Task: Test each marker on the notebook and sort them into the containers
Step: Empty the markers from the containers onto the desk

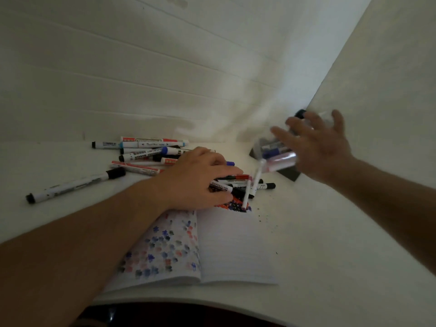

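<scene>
Hands: left (200,178) pinching marker (220,187) | right (316,147) gripping tilted container (280,159)

There was one view only, from a wide-angle camera worn on the person's head. It looked forward and steeply down, close over the white table (330,244), with both forearms reaching in from the lower edge. The open notebook (224,246) filled the lower centre, and a wall (118,67) took up the upper frame. Straight lines bowed near the edges.

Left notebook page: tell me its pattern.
Left page: rows of blue, red and black marker dabs, seen in the head view.
</scene>
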`<state>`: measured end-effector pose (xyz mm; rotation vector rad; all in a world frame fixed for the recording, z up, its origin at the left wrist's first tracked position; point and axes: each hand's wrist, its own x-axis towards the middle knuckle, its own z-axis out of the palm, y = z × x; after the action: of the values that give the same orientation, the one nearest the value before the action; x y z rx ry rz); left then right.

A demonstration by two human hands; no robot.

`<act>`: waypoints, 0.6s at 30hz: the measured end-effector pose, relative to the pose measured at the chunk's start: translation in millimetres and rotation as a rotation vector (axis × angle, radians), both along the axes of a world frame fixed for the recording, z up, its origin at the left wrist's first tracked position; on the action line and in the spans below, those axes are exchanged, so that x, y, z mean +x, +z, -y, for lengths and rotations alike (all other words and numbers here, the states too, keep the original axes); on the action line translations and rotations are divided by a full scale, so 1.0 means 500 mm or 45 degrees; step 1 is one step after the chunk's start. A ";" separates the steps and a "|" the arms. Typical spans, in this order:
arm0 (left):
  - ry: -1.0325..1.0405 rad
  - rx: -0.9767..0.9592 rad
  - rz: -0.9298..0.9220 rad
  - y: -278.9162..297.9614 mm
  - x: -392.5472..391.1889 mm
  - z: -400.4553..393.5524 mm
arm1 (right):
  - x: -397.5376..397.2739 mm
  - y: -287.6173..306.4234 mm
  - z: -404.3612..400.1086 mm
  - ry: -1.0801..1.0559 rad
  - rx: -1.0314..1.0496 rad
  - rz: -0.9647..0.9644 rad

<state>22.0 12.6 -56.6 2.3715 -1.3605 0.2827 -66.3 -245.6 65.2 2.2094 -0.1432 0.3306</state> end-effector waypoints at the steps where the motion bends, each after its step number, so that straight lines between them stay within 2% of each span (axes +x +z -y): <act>1: -0.019 0.015 -0.001 -0.002 -0.003 0.001 | 0.016 -0.008 -0.017 0.032 0.037 0.009; 5: -0.022 0.150 -0.050 -0.016 0.001 -0.001 | 0.064 -0.048 -0.080 0.133 0.158 0.047; 9: 0.017 0.176 -0.084 -0.018 0.004 -0.001 | 0.075 -0.065 -0.072 0.090 0.220 0.034; 14: 0.034 0.173 -0.106 -0.011 -0.002 -0.003 | 0.048 -0.030 -0.016 0.028 -0.058 -0.089; 18: 0.046 0.206 -0.143 -0.008 -0.004 -0.003 | 0.040 -0.011 -0.003 0.023 -0.177 -0.170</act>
<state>19.9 14.0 -60.5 2.5036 -1.3345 0.0498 -46.2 -244.2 59.5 2.0884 -0.0268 0.1959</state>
